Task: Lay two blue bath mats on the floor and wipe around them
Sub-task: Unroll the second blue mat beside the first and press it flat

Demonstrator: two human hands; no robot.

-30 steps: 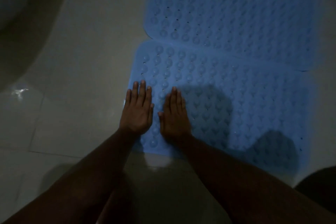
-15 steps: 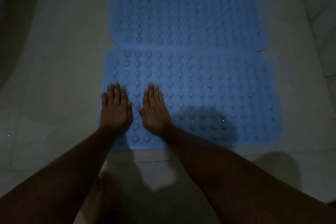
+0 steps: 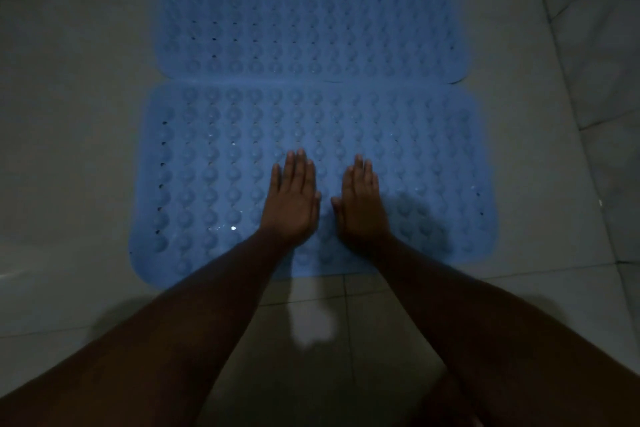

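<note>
Blue rubber, studded with rows of bumps: two bath mats lie flat on the tiled floor [image 3: 69,156], both hands pressing on the nearer one.

Near mat [image 3: 214,184] and far mat [image 3: 311,10] lie long edge to long edge, touching or very nearly so; the dim light leaves the seam uncertain at its right end. Left hand [image 3: 292,204] and right hand [image 3: 362,208] rest palm-down just beside each other on the near mat's middle, fingers straight and together, each grip flat and holding nothing. Count: two mats, two hands, no cloth or wiper in view. Judged from this layout, the laying step is essentially done, with only smoothing in hand; the wiping around the mats appears not yet begun.
</note>
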